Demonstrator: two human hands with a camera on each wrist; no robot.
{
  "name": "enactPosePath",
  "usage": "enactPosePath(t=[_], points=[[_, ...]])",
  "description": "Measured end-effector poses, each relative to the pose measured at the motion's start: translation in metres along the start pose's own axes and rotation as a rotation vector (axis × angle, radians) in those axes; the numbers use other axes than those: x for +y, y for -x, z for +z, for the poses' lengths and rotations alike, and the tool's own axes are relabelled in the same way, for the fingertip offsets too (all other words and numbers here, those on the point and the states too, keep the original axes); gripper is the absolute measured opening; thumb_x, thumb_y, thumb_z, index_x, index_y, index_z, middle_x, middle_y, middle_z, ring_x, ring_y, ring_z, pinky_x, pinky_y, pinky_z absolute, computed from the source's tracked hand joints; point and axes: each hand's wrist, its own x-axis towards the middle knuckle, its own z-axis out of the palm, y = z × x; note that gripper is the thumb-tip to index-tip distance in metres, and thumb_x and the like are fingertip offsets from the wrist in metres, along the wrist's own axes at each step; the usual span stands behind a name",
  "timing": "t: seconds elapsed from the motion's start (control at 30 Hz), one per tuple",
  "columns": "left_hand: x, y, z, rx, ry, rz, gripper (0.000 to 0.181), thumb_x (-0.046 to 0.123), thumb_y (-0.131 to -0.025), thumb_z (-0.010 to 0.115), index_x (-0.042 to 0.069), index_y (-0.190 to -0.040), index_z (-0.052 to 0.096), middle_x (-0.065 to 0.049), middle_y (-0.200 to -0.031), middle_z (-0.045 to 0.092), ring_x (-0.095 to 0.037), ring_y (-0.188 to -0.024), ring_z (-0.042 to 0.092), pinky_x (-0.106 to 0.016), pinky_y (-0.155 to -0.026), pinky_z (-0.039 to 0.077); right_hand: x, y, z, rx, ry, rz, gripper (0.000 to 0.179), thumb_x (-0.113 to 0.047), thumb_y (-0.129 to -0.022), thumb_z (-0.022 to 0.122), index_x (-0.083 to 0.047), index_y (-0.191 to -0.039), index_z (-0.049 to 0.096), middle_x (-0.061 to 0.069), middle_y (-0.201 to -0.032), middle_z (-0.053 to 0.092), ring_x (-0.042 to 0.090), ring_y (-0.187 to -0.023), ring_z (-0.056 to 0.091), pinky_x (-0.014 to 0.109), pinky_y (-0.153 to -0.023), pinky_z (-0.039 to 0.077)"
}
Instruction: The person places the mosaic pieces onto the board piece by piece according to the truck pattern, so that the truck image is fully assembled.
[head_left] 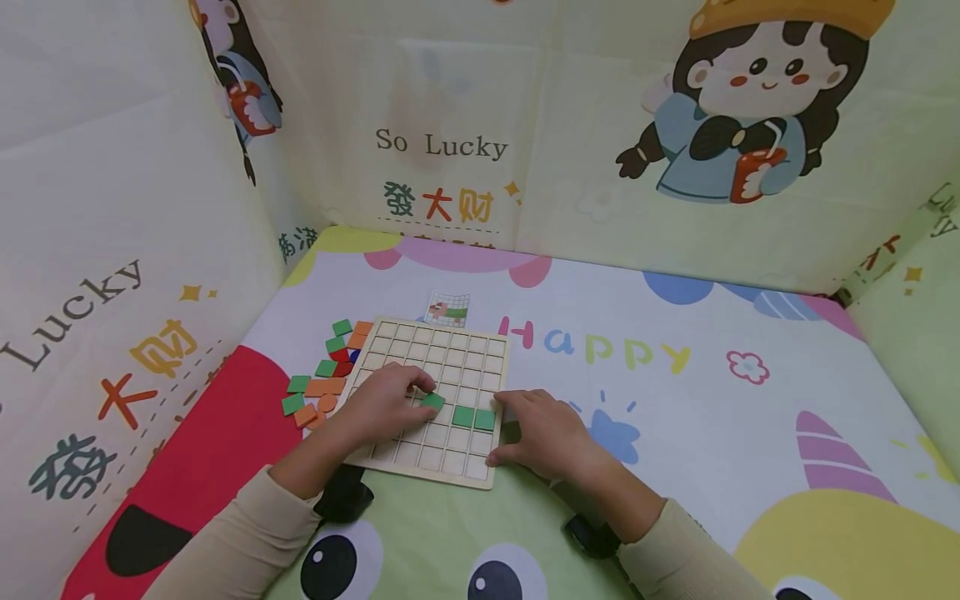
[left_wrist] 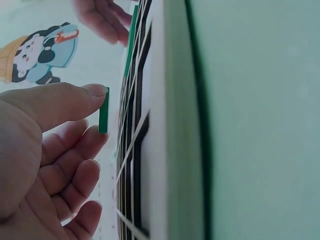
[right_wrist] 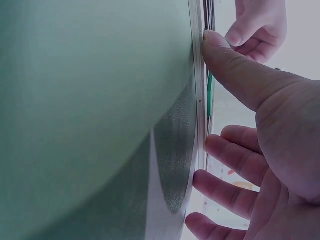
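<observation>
Two edge tiles (head_left: 484,420), bare cells (head_left: 454,377) around

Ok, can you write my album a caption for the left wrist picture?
Left hand pinches a green tile over the gridded board, with the right hand beyond.

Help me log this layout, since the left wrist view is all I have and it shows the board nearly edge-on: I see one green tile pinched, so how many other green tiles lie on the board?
Observer: Two green tiles lie side by side on the board, near its right edge.
Operator: Got it. Are there any loose pieces off the board, and on which side?
Observer: Yes, the head view shows a scatter of loose pieces in green, orange, red and blue beside the board's left edge.
</observation>
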Motion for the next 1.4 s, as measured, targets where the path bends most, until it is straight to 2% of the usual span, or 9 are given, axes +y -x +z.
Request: enactPosePath(t=[0.17, 0.63, 1.4], points=[[0.004, -0.001, 0.005, 0.004, -0.023, -0.017, 0.026, 0.022, -0.083, 0.082, 0.013, -0.105, 0.072, 0.002, -0.101, 0.063, -0.020, -0.099, 0.054, -0.038, -0.085, 0.052, 0.000, 0.000, 0.000, 0.002, 0.003, -0.003, 0.079, -0.049, -0.075, 0.085, -0.013, -0.139, 0.057, 0.004, -0.135, 0.061, 0.031, -0.126, 0.051, 0.052, -0.095, 0.047], [0.008, -0.001, 0.010, 0.009, -0.086, 0.010, 0.026, 0.025, -0.083, 0.082, 0.013, -0.103, 0.071, 0.002, -0.100, 0.064, -0.021, -0.099, 0.055, -0.039, -0.089, 0.051, 0.000, 0.000, 0.000, 0.009, -0.003, -0.009, 0.079, -0.048, -0.074, 0.086, -0.012, -0.139, 0.058, 0.005, -0.135, 0.061, 0.031, -0.127, 0.052, 0.051, -0.095, 0.048], [0.008, -0.002, 0.013, 0.007, -0.094, 0.052, 0.023, 0.022, -0.083, 0.083, 0.011, -0.099, 0.071, 0.005, -0.093, 0.064, -0.018, -0.095, 0.055, -0.038, -0.088, 0.050, 0.001, 0.000, 0.001, 0.018, 0.008, -0.016, 0.080, -0.049, -0.074, 0.086, -0.013, -0.140, 0.057, 0.004, -0.136, 0.061, 0.031, -0.127, 0.052, 0.051, -0.094, 0.048]])
